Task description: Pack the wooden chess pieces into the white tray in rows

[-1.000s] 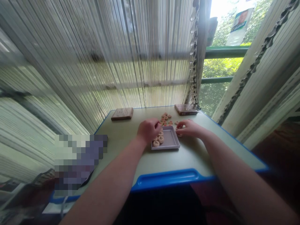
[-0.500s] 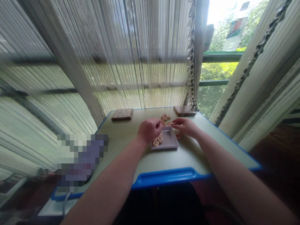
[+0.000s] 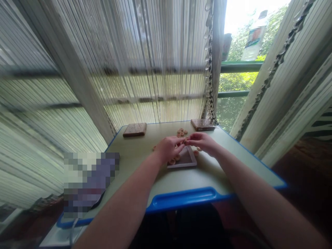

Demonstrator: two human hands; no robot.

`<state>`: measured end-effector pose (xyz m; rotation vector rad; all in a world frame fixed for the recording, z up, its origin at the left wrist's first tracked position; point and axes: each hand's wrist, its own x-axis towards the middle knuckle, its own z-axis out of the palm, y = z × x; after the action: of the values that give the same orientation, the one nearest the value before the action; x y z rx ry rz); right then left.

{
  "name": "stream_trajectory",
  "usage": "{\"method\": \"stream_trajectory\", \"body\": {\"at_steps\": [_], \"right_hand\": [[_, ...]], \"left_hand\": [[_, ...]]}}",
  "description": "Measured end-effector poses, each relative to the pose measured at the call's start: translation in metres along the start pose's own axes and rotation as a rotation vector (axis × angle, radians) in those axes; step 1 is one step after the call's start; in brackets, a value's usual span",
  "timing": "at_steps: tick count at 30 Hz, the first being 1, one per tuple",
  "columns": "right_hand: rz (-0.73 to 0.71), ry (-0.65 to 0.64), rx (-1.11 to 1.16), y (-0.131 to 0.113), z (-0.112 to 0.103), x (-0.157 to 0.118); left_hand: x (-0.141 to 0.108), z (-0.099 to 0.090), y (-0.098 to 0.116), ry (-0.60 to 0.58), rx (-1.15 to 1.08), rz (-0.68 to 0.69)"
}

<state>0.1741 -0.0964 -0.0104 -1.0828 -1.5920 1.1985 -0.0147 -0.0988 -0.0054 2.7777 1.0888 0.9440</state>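
My left hand (image 3: 169,149) and my right hand (image 3: 201,141) meet over the far edge of a shallow white box (image 3: 194,159). Their fingertips are closed around a small round xiangqi piece (image 3: 185,141), which they partly cover. Inside the box, round wooden xiangqi pieces (image 3: 172,161) lie along the left side, partly hidden by my left hand. Beyond my fingers is a loose group of pieces (image 3: 182,131) on the tabletop. Two more pieces (image 3: 196,153) rest just right of the box, below my right hand.
The pale green table (image 3: 135,155) has a blue edge with a moulded tray (image 3: 184,199) at the front. A brown box (image 3: 135,129) stands at the far left, another (image 3: 202,124) at the far right. A blurred-out item (image 3: 90,183) occupies the left side. Curtains (image 3: 155,62) hang behind.
My hands have come together over the box's far edge, meeting at one piece. My left fingers, curled before, now reach forward and right. The view has shifted slightly.
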Motion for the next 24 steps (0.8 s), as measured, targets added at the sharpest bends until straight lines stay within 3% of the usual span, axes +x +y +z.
{"method": "stream_trajectory", "body": {"at_steps": [11, 18, 24], "right_hand": [[-0.117, -0.026, 0.066, 0.0030, 0.0072, 0.0008], [-0.308, 0.076, -0.263, 0.0053, 0.0043, 0.0024], [-0.369, 0.053, -0.462, 0.0048, -0.0005, 0.0019]], "left_hand": [[0.0005, 0.0042, -0.0029, 0.068, 0.039, -0.070], [0.0014, 0.0071, -0.0022, 0.072, 0.042, -0.093], [0.0006, 0.0073, -0.0015, 0.040, 0.019, -0.099]]}}
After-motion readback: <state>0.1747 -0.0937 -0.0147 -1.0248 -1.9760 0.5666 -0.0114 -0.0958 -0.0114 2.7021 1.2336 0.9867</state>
